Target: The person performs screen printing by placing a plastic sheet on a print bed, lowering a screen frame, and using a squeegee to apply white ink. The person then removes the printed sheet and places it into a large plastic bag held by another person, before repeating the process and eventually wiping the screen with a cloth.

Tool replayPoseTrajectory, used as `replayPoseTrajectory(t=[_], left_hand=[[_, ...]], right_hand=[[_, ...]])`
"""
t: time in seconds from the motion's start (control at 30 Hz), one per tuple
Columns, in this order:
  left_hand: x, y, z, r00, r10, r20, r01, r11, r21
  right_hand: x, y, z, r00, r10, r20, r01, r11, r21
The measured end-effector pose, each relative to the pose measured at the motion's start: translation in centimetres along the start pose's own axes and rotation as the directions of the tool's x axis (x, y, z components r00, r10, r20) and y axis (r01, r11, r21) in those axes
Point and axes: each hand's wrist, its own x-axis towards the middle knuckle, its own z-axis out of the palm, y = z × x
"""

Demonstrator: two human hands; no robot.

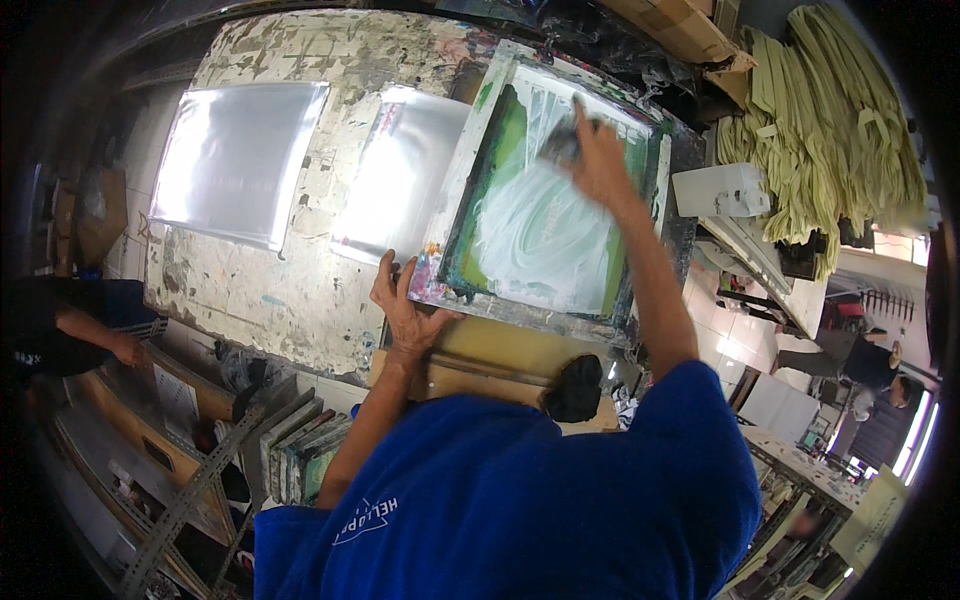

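A screen printing frame (478,130) lies tilted on the worn, paint-spotted table (300,300). Its green mesh (512,140) is smeared with whitish, swirled wet film. My right hand (603,165) is over the far part of the mesh, closed on a dark grey pad (563,146), blurred by motion; whether it is a rag or a sponge I cannot tell. The index finger points away from me. At the frame's near left corner, my left hand (408,312) grips the edge, thumb along the near side and fingers up the left side. A clear plastic sheet (395,175) lies partly beneath the frame.
Another plastic sheet (240,160) lies farther left. Right of the frame are a white plastic container (722,190) and hanging yellow-green strips (810,120). A black cloth bundle (575,388) sits near my body. Another person's arm (95,330) shows at far left; stored frames (300,450) stand below.
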Motion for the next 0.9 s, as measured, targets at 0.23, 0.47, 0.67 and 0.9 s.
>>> replayPoseTrajectory(t=[0.23,0.47,0.67,0.9], left_hand=[[0.0,0.1,-0.1,0.999,-0.022,0.025,0.022,1.000,-0.010],[0.6,0.8,-0.2,0.999,0.010,0.034,-0.009,0.999,-0.030],[-0.1,0.1,-0.1,1.000,-0.007,0.011,0.007,1.000,0.012],[0.0,0.3,-0.1,1.000,0.006,-0.008,-0.006,1.000,0.013]], right_hand=[[-10.8,-9.6,1.2,0.979,-0.087,0.184,0.061,0.988,0.143],[4.6,4.2,1.8,0.941,-0.042,-0.337,-0.007,0.990,-0.142],[-6.7,-3.1,-1.3,0.994,-0.107,-0.004,0.107,0.989,0.103],[-14.1,-6.1,-0.8,0.992,-0.067,0.108,0.048,0.984,0.172]])
